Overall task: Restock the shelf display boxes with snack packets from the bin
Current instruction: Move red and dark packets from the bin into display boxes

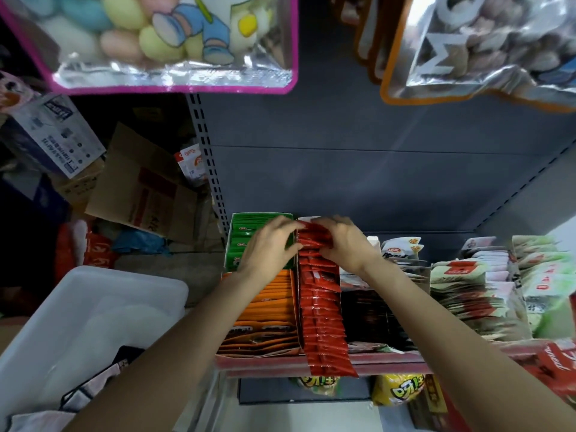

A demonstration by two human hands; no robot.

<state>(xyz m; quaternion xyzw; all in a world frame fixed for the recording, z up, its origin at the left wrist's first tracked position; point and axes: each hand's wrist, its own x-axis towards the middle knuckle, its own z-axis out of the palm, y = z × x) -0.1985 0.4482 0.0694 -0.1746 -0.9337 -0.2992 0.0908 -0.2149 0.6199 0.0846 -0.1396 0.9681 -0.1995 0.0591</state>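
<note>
Grey metal shelf backing (358, 169) is seen behind everything, and two large clear candy bags, one pink-edged (174, 42) and one orange-edged (486, 48), hang across the top. One white plastic bin (93, 313) is placed lower left, beside the shelf. Four display rows are counted: green (246, 241), orange (268, 304), red (324, 313), dark (371, 316). Red packets (313, 236) at the red row's back are pinched by the left hand (268, 247) and the right hand (346, 241).

You have dim, soft light with glare on the hanging foil bags (174, 70), motion blur on both hands, and wide-angle bending at the edges.
</note>
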